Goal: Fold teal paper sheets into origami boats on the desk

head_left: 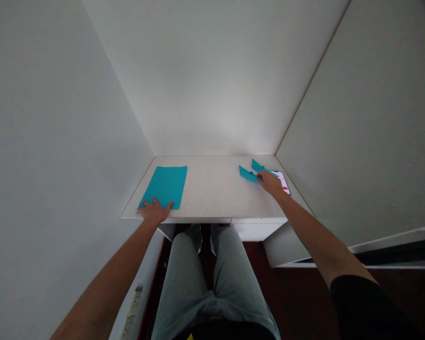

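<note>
A flat teal paper sheet lies on the left of the white desk. My left hand rests open on the sheet's near edge, fingers spread flat. On the right lies a folded teal paper piece with pointed flaps. My right hand reaches to it, its fingertips closed on the piece's near edge. Under that hand and beside the folded paper sits a phone with its screen lit.
White walls enclose the desk on the left, back and right. A white cabinet panel juts out at the right. My legs in light jeans sit under the desk's front edge, over a dark floor.
</note>
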Motion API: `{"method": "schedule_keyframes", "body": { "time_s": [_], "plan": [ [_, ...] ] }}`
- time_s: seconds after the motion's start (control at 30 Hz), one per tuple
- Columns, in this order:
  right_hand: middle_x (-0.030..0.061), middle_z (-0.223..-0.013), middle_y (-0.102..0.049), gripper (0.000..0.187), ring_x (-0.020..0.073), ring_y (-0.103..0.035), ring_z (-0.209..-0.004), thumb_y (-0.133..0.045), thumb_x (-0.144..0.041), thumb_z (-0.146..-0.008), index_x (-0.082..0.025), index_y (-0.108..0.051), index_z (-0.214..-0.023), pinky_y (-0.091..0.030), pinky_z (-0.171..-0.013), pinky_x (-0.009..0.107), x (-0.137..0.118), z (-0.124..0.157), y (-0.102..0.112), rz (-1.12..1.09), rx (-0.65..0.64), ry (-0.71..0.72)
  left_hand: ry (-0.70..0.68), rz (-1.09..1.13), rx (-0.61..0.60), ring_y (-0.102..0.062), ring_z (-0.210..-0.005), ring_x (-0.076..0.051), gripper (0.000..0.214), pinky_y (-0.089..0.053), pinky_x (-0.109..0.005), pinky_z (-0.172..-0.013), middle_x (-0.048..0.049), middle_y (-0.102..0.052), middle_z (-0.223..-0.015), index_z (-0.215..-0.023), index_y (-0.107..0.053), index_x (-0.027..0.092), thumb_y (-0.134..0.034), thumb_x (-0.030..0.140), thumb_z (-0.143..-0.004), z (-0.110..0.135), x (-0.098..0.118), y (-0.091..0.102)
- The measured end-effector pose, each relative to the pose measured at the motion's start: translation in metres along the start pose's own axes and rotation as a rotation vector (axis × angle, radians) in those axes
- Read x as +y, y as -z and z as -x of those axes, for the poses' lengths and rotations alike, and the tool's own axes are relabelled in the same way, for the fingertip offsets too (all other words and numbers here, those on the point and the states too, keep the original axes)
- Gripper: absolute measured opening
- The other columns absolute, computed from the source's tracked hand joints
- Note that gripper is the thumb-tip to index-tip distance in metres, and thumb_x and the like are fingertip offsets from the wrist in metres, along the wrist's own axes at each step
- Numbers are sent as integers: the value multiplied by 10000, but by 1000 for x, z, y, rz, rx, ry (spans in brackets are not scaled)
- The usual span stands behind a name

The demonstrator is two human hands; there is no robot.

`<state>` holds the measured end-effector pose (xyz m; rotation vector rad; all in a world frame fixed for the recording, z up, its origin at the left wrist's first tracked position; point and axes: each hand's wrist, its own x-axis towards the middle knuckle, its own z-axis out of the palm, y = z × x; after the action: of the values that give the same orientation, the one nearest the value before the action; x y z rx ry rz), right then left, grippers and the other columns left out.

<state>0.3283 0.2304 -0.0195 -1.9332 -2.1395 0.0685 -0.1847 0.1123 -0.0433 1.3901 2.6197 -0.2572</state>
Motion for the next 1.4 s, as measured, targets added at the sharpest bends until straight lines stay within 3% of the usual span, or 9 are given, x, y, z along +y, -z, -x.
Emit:
{"method": "schedule_keyframes", "body": {
  "time_s": [0.17,0.37,0.5,0.7,0.87,0.97,1.13,1.3,1.4],
  "plan": [
    [115,-1250,-742,274,280,-723,-1081,-514,-338,-1067,-225,-737,-1180,-594,-894,396,-27,-7,0,-106,124,207,-155,72,192,-310,-1594,-592,1078,-318,-707,-1237,-389,-254,-1746,-1690,-290,-76,-370,754,-1007,-14,15,28],
    [107,-1108,-715,362,242,-698,-981,-471,-469,-1124,-229,-719,-1016,-597,-880,373,-77,-39,-21,-383,221,423,-571,681,112,-430,-1603,-359,887,-361,-499,-1292,-269,-467,-1691,-1640,-449,71,-287,740,-1082,-35,102,61],
    [107,-1067,-713,258,259,-687,-1006,-539,-419,-1100,-250,-706,-1002,-596,-934,412,-107,-64,-53,-540,301,561,-735,1092,-108,-564,-1486,-354,839,-487,-496,-1185,-242,-546,-1628,-1601,-506,165,-482,777,-1027,-44,163,50],
    [102,-1129,-681,130,269,-668,-1078,-597,-310,-1048,-269,-707,-1105,-621,-914,444,-135,-82,-96,-742,380,598,-878,1291,-312,-688,-1291,-332,808,-567,-474,-1074,-209,-597,-1577,-1566,-561,205,-810,568,-888,-61,223,18],
    [122,-1386,-570,260,283,-641,-1178,-680,-327,-1011,-307,-691,-1270,-640,-804,405,-139,-81,-106,-756,379,520,-826,1505,-213,-694,-1301,-267,427,-509,-430,-1185,-94,-763,-1375,-1336,-744,222,-623,478,-1017,-72,239,-1],
    [134,-1418,-492,323,288,-632,-1147,-744,-365,-986,-309,-684,-1299,-640,-800,428,-139,-81,-107,-714,401,435,-636,1576,-153,-731,-1222,-275,406,-542,-444,-1146,-105,-803,-1265,-1216,-784,187,-581,490,-1037,-74,241,-7],
    [130,-1320,-507,311,292,-592,-1109,-760,-414,-988,-303,-692,-1270,-609,-824,456,-141,-83,-108,-706,441,371,-611,1545,-121,-747,-1187,-285,385,-551,-490,-1145,-121,-811,-1242,-1150,-799,180,-564,471,-1060,-73,241,-7],
    [78,-1027,-605,226,289,-586,-998,-736,-485,-996,-269,-691,-1043,-533,-884,472,-140,-88,-105,-685,469,323,-861,1384,8,-635,-1418,-277,456,-496,-474,-1220,-89,-678,-1544,-1477,-676,254,-567,455,-1083,-64,236,0],
    [42,-871,-612,267,262,-572,-866,-651,-474,-1039,-260,-592,-891,-481,-841,439,-137,-91,-104,-679,443,290,-978,1242,49,-698,-1294,-290,543,-596,-434,-1054,-122,-661,-1556,-1565,-602,264,-578,512,-1083,-58,234,2]
  ]
}}
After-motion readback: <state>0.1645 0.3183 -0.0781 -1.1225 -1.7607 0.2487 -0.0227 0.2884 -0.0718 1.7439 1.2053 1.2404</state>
